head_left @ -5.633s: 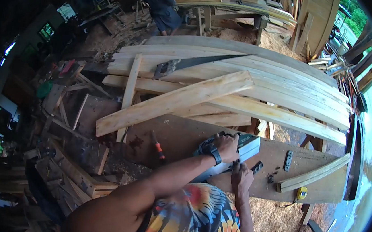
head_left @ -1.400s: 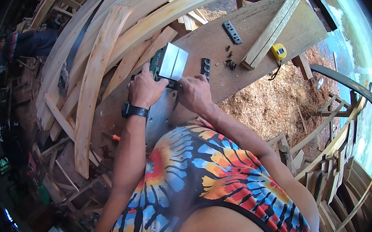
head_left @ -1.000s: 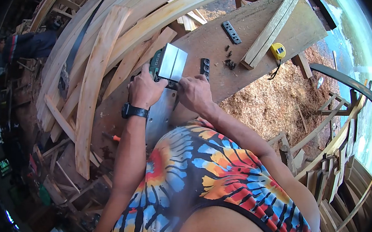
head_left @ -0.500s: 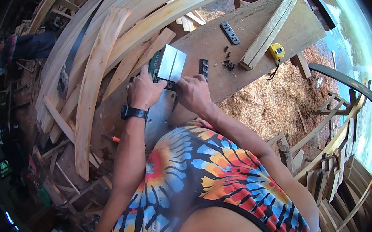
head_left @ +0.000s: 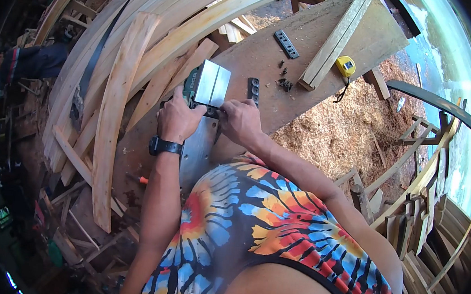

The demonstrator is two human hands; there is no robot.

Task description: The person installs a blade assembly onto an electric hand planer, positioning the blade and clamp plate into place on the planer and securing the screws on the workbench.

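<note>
An electric planer (head_left: 213, 85) lies with its bright metal sole facing up on the brown board in front of me. Its longer rear sole plate reaches back toward my shirt. My left hand (head_left: 178, 119) grips the green body, the thumb lying near the dark cutter drum between the two plates. At the other end of that drum, my right hand (head_left: 240, 122) has its fingers pinched; whatever is between them is hidden. Just beyond the right hand is a dark metal bar (head_left: 253, 91) with round fittings. A similar slotted bar (head_left: 286, 43) and several small screws (head_left: 284, 84) lie farther off.
A yellow tape measure (head_left: 345, 66) sits by a wooden batten (head_left: 336, 40) on the board (head_left: 304, 77). Long planks (head_left: 119, 113) are stacked to the left. Sawdust (head_left: 328, 127) covers the ground at right. An orange-tipped tool (head_left: 142, 180) lies by my left forearm.
The whole view has shifted slightly. Both hands stay at the planer's drum, the right fingers still pinched at its end.
</note>
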